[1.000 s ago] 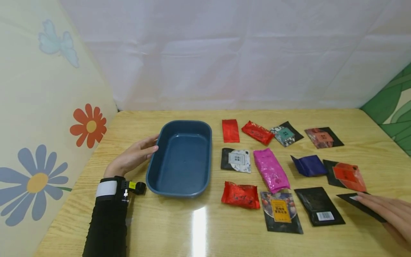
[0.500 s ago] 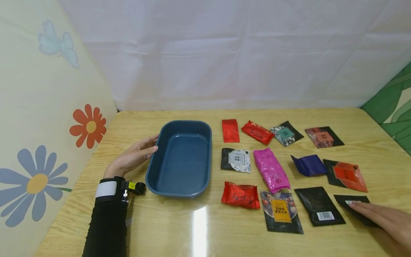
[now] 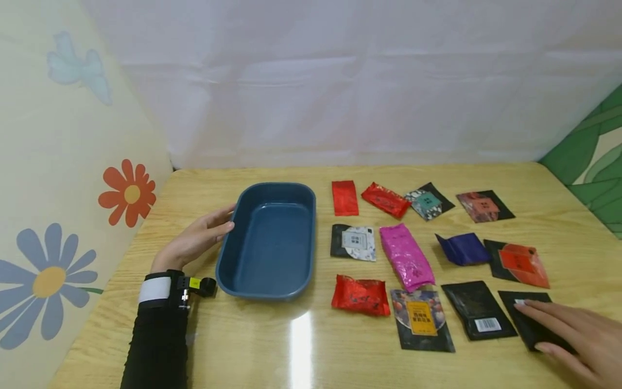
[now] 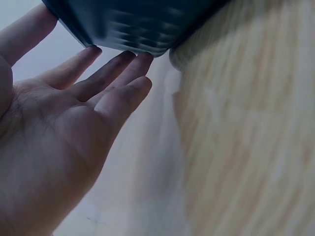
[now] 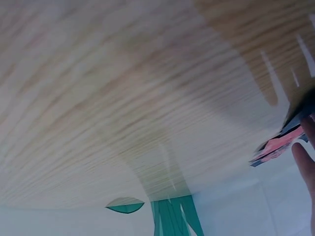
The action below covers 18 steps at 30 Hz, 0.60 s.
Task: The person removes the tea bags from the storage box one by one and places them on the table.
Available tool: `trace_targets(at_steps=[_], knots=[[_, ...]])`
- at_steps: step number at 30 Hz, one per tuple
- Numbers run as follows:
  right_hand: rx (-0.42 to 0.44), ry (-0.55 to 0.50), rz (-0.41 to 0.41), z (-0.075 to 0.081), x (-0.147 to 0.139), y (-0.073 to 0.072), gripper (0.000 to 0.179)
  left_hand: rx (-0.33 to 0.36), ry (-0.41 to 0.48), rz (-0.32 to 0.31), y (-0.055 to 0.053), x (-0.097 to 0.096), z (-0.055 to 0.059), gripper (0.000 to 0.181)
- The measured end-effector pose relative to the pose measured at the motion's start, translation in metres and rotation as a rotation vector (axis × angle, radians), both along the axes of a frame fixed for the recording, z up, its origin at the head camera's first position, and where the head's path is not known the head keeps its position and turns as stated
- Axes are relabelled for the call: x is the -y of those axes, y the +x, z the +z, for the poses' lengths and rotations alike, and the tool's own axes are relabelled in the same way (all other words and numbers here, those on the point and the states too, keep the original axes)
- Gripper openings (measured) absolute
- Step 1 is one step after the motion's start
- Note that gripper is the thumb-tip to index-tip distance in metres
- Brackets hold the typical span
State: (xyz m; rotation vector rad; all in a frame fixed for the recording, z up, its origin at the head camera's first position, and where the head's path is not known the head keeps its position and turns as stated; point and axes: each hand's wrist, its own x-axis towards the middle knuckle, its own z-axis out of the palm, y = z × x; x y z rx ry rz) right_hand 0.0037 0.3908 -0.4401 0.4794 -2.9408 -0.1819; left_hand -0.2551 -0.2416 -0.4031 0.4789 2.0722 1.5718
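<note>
head view – left hand (image 3: 196, 240) lies flat, fingers straight, tips touching the near wall of the blue tray (image 3: 228, 270); it grips nothing. right hand (image 3: 573, 332) is flat too, fingers stretched out and pressing on a black packet (image 3: 527, 316) at the table's (image 3: 301, 351) near right; no curl round it that i can see. every other packet lies between the two hands, all on the table and none in the tray: a black packet with barcode (image 3: 478, 317) just beside the right hand, an orange-label packet (image 3: 421, 320), a red crinkled packet (image 3: 360, 295), a pink packet (image 3: 406, 257), a grey-label packet (image 3: 353, 242), a purple packet (image 3: 461, 248), a black-and-red packet (image 3: 521, 261), and four more in the far row. the tray's inside shows only bare blue, so by my reading the work is at its very start – nothing moved in, the first packet only just touched.

left wrist view – open palm (image 4: 64, 142), fingertips against the tray's dark wall (image 4: 133, 24).

right wrist view – mostly blurred table grain (image 5: 123, 98); a finger (image 5: 305, 162) shows at the right edge beside a packet edge, too little to tell the grasp.
</note>
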Motion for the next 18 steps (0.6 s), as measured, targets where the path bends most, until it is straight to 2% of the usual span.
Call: trace_targets(at_steps=[3,5,9,12,15,18], knots=[[-0.037,0.004,-0.002,0.006,0.012,-0.005,0.072,-0.025,-0.039,-0.006,0.000,0.000,0.001,0.069],[-0.019,0.017,-0.027,0.012,0.019,-0.009,0.071,-0.050,-0.062,-0.007,0.001,-0.001,0.003,0.069],[0.028,0.033,-0.073,0.028,0.034,-0.027,0.071,-0.092,-0.100,0.000,0.002,-0.001,0.008,0.067],[0.019,0.008,-0.069,0.034,0.046,-0.042,0.070,-0.105,-0.117,0.009,0.003,-0.003,0.013,0.063],[-0.015,-0.040,-0.033,0.039,0.059,-0.056,0.068,-0.118,-0.176,0.051,0.005,-0.008,0.020,0.059],[-0.040,-0.070,-0.004,0.046,0.076,-0.070,0.070,-0.164,-0.277,0.136,0.009,-0.015,0.028,0.056]])
